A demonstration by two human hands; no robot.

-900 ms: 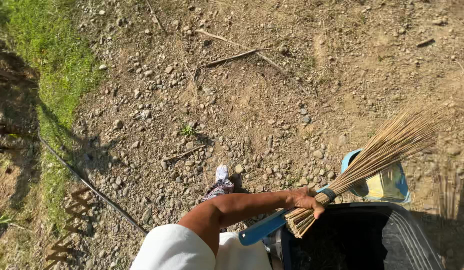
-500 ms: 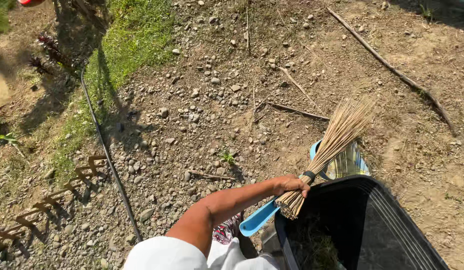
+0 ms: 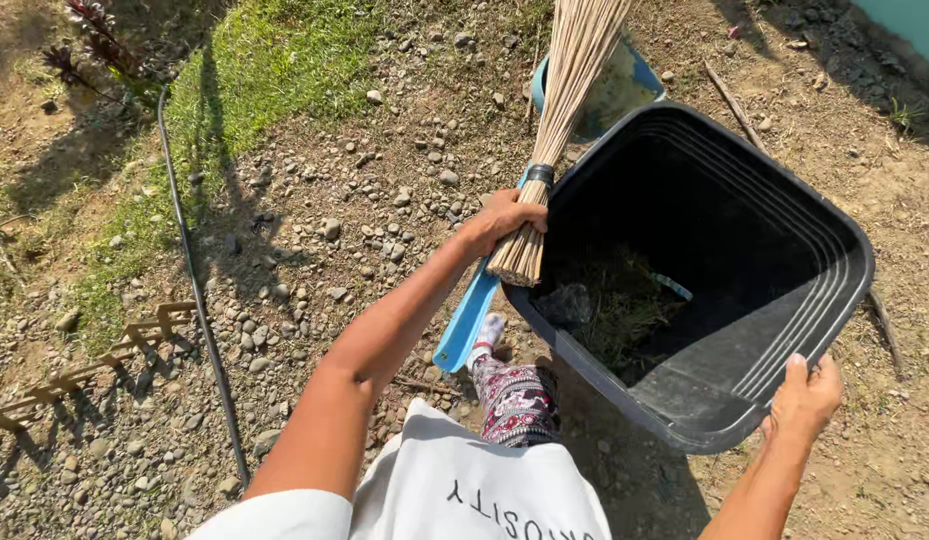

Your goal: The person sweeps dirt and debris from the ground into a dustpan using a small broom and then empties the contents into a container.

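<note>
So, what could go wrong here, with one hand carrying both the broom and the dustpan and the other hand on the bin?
1. The left hand clamps the stick broom and the blue dustpan together; one may slip out.
2. The right hand holds the black bin only by its rim, so the bin could tip and spill the debris.
3. Loose stones underfoot could cause a stumble.

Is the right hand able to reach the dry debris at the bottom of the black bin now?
Probably not at once: the right hand grips the black bin by its near rim. The debris lies deep inside, uncovered, so the way is free once that hand lets go.
</note>
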